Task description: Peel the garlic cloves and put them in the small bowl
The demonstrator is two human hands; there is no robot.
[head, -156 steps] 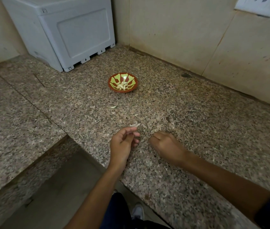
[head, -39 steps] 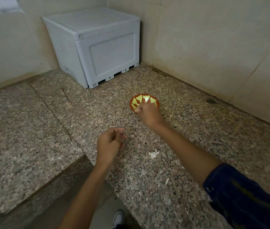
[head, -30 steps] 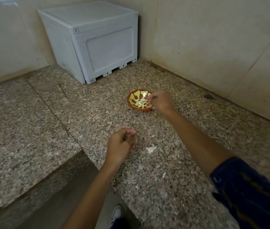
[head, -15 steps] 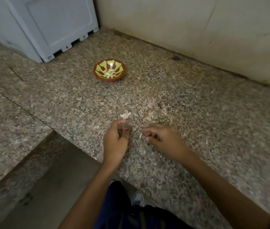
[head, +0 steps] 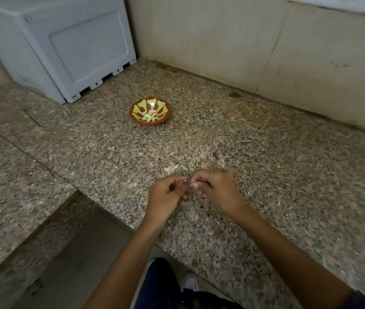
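Garlic clove (head: 189,185): tiny pale bit pinched between fingertips of L hand (head: 166,199) and R hand (head: 216,190), both w/ fingers curled round it, held just above granite counter (head: 266,175), well in front of small bowl (head: 150,111). Bowl sits on counter w/ peeled cloves (head: 150,115) heaped inside. Loose skin scrap (head: 171,169) lies btwn bowl and hands, nearer hands; grey plastic box (head: 65,45) behind-left of bowl, tiled wall (head: 233,41) behind it.
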